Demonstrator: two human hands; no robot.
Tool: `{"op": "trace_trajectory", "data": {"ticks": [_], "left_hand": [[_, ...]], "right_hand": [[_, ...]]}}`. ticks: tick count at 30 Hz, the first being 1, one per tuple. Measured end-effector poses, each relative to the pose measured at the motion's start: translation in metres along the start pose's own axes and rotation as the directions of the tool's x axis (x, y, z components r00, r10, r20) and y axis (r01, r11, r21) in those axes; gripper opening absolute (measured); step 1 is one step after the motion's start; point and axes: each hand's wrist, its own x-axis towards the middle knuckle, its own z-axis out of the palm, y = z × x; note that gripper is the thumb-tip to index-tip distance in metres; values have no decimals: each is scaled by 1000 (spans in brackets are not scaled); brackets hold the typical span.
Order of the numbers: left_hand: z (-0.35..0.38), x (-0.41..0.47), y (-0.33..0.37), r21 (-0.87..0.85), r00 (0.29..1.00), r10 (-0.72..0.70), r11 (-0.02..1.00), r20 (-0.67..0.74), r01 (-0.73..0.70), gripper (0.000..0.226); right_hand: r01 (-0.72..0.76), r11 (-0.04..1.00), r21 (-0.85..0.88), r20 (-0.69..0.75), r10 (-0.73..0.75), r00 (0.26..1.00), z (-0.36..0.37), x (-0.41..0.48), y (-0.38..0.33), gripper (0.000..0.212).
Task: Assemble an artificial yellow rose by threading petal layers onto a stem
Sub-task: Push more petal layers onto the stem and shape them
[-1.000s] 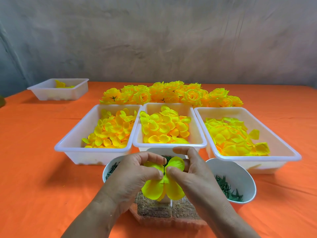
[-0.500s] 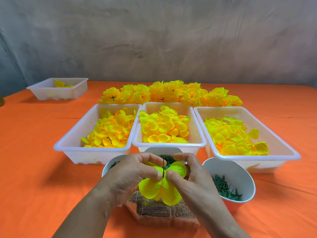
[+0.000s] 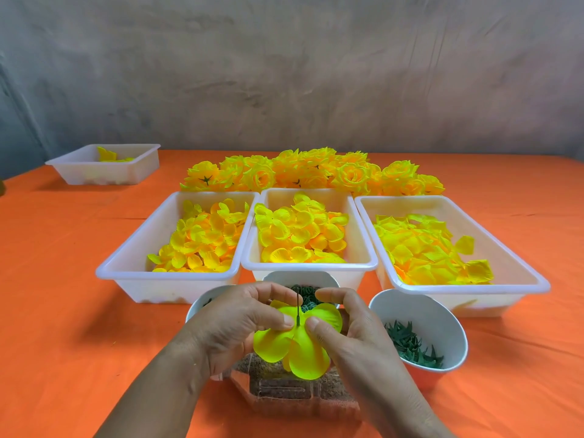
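A bright yellow petal layer (image 3: 292,346) sits threaded on a thin dark stem (image 3: 298,306) that pokes straight up through its centre. My left hand (image 3: 234,327) pinches the layer just left of the stem, thumb on top. My right hand (image 3: 344,330) pinches it just right of the stem. The stem's lower part is hidden under the petals and my hands. Beneath them lies a brown block (image 3: 284,390) on the orange table.
Three white trays (image 3: 126,273) (image 3: 309,267) (image 3: 537,282) of loose yellow petals stand behind my hands. Finished yellow roses (image 3: 316,172) lie behind them. White bowls of green parts (image 3: 442,314) (image 3: 297,276) sit beside my hands. A small tray (image 3: 76,169) stands far left.
The petal layer has slid lower on the stem, so more of the stem's tip shows above it. Both hands have stayed pinched at the centre.
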Motion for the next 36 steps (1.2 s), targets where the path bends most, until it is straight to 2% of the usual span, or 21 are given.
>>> {"op": "trace_trajectory", "data": {"ticks": [5, 8, 11, 13, 15, 19, 21, 26, 30, 36], "left_hand": [[2, -4, 0, 42, 999, 19, 999, -26, -18, 29], [-1, -15, 4, 225, 996, 66, 973, -54, -52, 26], [-8, -25, 15, 325, 967, 218, 931, -131, -166, 35], [-10, -30, 21, 361, 925, 341, 894, -166, -265, 36], [-7, -32, 21, 377, 894, 429, 856, -134, -354, 38], [10, -27, 3, 512, 848, 531, 727, 2, -457, 37], [19, -19, -7, 578, 815, 579, 657, 25, -484, 34], [28, -2, -25, 542, 832, 554, 692, 26, -477, 30], [27, 3, -36, 599, 855, 518, 690, -16, -407, 24], [31, 6, -45, 608, 839, 540, 689, -66, -395, 14]], "right_hand": [[-6, 1000, -21, 37, 7, 999, -2, -2, -3, 28], [-9, 991, -130, 30, 13, 999, -6, -4, -7, 23], [39, 937, -347, 35, -29, 999, -16, -5, -11, 29], [63, 912, -406, 21, -60, 998, -22, -4, -15, 22], [71, 893, -444, -23, -91, 996, -28, -2, -20, 14], [11, 917, -400, -99, -55, 994, -36, 4, -23, 25], [-10, 932, -363, -117, -35, 993, -39, 6, -22, 27], [-18, 937, -350, -118, -25, 993, -43, 8, -18, 25], [-8, 949, -314, -116, -30, 993, -46, 15, -17, 22], [28, 927, -374, -127, -81, 989, -48, 52, -25, 24]]}}
